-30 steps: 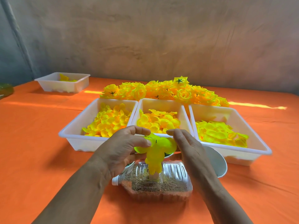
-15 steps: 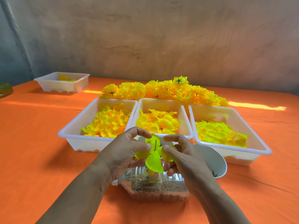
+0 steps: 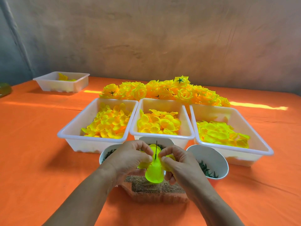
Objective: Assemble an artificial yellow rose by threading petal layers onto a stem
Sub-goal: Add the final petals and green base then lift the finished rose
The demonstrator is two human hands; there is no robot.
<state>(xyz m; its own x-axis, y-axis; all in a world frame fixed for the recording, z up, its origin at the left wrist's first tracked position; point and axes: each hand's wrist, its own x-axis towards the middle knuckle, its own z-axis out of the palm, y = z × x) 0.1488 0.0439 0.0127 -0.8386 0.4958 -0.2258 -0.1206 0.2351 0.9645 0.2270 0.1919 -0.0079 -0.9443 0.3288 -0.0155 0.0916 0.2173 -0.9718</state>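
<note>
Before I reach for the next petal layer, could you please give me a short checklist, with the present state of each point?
1. Stem tip pokes up through the petal layer: ok.
2. Left hand and right hand both pinch the layer beside the stem: ok.
3. Layer pushed fully down the stem: cannot tell, the hands hide it.
4. Stem foot seated in the sand-filled bottle: cannot tell, the petals cover it.
5. Middle tray holds petals: ok.
6. Right cup holds green pieces: ok.
</note>
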